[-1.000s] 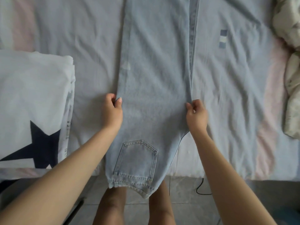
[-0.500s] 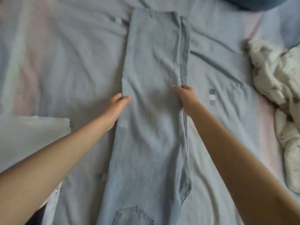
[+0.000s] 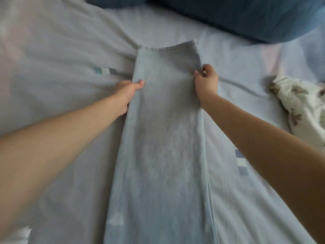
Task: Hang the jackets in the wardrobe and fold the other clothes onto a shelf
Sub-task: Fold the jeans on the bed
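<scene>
- Left hand (image 3: 127, 88) of mine grips the left edge of the jeans (image 3: 163, 138).
- My right hand (image 3: 205, 81) pinches their right edge near the hem.
- They lie flat on the bed (image 3: 61, 50).

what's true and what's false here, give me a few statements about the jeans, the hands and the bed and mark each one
1. The jeans lie stretched out flat on the sheet. True.
2. The right hand pinches the jeans' right edge near the hem. True.
3. The left hand is lifted clear of the jeans. False: it grips their left edge, thumb on top.
4. A red pillow lies at the far side. False: the pillow is dark blue.
5. A flowered cloth lies right of the jeans, apart from them. True.
</scene>
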A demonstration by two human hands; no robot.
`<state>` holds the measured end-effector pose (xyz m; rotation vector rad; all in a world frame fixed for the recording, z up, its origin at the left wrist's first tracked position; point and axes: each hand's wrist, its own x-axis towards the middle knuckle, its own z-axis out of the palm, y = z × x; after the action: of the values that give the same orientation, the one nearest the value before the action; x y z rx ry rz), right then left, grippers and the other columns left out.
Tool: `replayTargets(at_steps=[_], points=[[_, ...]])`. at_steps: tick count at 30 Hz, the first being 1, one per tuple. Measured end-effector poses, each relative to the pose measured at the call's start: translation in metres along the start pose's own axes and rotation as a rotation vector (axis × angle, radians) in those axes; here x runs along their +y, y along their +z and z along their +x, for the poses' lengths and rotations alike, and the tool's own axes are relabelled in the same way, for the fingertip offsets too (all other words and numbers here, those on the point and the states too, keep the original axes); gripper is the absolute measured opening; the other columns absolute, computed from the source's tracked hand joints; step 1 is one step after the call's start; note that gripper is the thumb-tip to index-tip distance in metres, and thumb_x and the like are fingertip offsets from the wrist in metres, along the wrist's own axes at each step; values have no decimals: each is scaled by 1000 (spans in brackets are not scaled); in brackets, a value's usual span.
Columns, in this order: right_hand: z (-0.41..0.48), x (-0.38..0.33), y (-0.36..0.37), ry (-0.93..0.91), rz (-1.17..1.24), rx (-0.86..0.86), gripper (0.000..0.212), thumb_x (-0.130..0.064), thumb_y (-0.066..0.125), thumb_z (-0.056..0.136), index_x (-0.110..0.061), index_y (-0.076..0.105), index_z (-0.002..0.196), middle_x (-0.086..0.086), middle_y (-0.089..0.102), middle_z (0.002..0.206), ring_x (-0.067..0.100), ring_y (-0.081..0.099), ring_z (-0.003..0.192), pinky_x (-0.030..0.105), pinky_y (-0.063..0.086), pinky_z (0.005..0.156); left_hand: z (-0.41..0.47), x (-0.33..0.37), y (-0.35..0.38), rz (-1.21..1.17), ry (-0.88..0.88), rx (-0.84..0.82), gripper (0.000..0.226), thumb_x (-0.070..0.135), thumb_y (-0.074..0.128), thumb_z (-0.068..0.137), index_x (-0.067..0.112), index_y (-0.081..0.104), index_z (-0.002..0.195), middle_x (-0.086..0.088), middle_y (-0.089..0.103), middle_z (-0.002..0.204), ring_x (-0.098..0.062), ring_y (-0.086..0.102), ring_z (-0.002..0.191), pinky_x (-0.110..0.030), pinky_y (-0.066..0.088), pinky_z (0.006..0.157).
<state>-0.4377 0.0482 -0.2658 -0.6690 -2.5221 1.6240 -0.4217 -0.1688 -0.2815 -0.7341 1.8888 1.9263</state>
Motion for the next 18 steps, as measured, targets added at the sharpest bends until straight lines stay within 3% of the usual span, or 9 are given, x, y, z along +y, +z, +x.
replayTargets(at_steps=[3, 5, 9, 12, 15, 16, 18], points=[[19, 14, 1, 119, -77, -177, 24, -16, 52, 96, -9, 59, 117, 7, 60, 104, 20, 56, 94, 24, 47, 78, 11, -3, 2, 64, 35, 37, 9, 14, 71, 81, 14, 64, 76, 6, 68, 56, -9, 65, 52, -23, 55, 57], [27, 11, 8, 139, -70, -152, 28, -16, 51, 96, -6, 57, 121, 8, 61, 108, 23, 57, 100, 30, 47, 88, 18, -2, 2, 66, 38, 36, 8, 14, 72, 81, 14, 65, 77, 8, 67, 54, -6, 65, 50, -21, 54, 54], [29, 12, 11, 152, -59, -110, 25, -16, 50, 96, -4, 56, 117, 6, 57, 101, 22, 56, 98, 33, 46, 91, 19, -3, 5, 39, 51, 25, 8, 10, 69, 84, 15, 64, 80, 9, 67, 54, -5, 63, 49, -21, 55, 51], [24, 15, 14, 97, -227, -54, 36, -16, 48, 95, -11, 43, 131, 8, 55, 124, 27, 52, 115, 35, 40, 96, 19, -7, 10, 22, 85, 67, 8, 6, 70, 82, 12, 65, 81, 9, 67, 54, -6, 63, 49, -23, 55, 53], [-15, 5, 27, -193, -702, 73, 64, -17, 48, 90, -23, 21, 148, 8, 27, 152, 26, 24, 141, 41, 17, 112, 21, -10, 13, 26, 160, 130, 14, 8, 73, 79, 9, 68, 92, 7, 69, 64, -10, 63, 59, -29, 56, 65], [-38, 2, 32, -353, -769, 25, 68, -22, 48, 90, -22, 17, 151, 7, 18, 157, 25, 15, 145, 41, 8, 115, 22, -10, 14, 56, 197, 157, 16, 11, 73, 80, 10, 68, 94, 4, 70, 70, -11, 62, 63, -30, 55, 66], [-86, 15, 34, -803, -794, -240, 64, -36, 44, 93, -21, 22, 151, 8, 21, 157, 26, 17, 145, 42, 5, 116, 22, -12, 12, 114, 263, 184, 16, 18, 73, 81, 11, 67, 94, 3, 68, 73, -9, 59, 63, -29, 52, 66]])
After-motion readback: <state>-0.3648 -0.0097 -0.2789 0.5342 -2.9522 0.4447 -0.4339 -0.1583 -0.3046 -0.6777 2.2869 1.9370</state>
